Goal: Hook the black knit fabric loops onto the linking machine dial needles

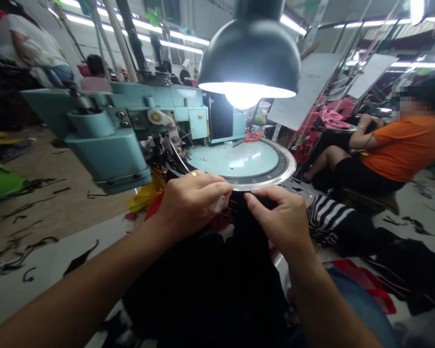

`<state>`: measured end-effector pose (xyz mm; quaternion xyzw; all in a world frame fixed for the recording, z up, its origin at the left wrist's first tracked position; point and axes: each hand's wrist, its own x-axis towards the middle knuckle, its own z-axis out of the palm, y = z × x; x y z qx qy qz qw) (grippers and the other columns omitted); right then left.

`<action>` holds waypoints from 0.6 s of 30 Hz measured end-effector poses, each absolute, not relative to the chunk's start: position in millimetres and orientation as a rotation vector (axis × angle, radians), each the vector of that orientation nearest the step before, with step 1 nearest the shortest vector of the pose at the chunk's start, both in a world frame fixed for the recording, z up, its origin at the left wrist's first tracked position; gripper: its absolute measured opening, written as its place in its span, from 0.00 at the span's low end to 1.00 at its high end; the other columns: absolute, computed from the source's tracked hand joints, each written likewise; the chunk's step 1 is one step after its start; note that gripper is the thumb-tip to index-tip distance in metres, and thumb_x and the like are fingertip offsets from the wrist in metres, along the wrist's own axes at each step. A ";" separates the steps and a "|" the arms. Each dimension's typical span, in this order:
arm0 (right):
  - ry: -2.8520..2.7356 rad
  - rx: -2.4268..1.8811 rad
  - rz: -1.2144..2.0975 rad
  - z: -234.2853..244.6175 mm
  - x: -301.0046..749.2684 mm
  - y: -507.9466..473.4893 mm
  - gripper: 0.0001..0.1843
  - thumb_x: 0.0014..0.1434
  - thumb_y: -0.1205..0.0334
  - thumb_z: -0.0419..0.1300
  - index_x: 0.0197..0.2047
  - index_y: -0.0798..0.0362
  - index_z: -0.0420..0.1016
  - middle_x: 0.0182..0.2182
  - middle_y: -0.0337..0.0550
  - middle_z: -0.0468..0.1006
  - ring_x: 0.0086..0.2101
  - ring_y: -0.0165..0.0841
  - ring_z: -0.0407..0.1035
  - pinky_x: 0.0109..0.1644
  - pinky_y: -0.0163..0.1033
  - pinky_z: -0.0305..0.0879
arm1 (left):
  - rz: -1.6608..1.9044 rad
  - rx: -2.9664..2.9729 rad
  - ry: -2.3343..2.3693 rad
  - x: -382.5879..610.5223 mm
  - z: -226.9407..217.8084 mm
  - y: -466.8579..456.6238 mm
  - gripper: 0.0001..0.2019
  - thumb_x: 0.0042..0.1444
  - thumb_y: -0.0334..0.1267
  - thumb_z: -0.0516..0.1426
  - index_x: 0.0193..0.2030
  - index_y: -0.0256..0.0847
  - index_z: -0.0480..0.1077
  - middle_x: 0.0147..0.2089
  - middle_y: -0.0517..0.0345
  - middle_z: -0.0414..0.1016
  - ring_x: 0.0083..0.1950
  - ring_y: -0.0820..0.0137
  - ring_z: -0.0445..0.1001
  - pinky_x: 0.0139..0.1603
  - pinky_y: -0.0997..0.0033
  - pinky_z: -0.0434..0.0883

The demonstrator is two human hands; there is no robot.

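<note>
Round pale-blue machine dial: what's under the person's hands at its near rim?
Black knitted fabric, held by the left hand and right hand, meets the metal rim. The rim beneath it is covered and cannot be seen.

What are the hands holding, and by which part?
The left hand and right hand pinch a black knitted garment by its upper edge, beside the round machine dial.

matt black knitted cloth, polished metal dial rim

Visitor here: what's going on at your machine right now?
Left hand, right hand on black knit fabric, at the toothed rim of the teal machine. Black lamp overhead.
</note>
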<state>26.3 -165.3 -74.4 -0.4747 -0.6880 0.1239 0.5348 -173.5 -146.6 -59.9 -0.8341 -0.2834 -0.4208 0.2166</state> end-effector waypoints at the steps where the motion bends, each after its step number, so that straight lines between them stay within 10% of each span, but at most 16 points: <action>1: -1.637 -1.133 0.298 -74.2 26.7 -165.5 0.04 0.56 0.64 0.66 0.32 0.53 0.83 0.30 0.41 0.84 0.31 0.34 0.77 0.39 0.36 0.71 | -1.149 -2.282 -0.752 -173.4 -61.7 -146.8 0.04 0.60 0.32 0.60 0.39 0.40 0.78 0.39 0.57 0.83 0.34 0.73 0.76 0.37 0.75 0.71; 18: -1.610 -1.141 0.315 -75.7 27.3 -165.0 0.04 0.55 0.63 0.67 0.31 0.54 0.83 0.29 0.40 0.84 0.31 0.35 0.77 0.37 0.37 0.69 | -1.008 -2.225 -0.746 -174.5 -60.1 -151.1 0.06 0.59 0.30 0.61 0.41 0.40 0.78 0.42 0.56 0.84 0.35 0.69 0.77 0.36 0.72 0.73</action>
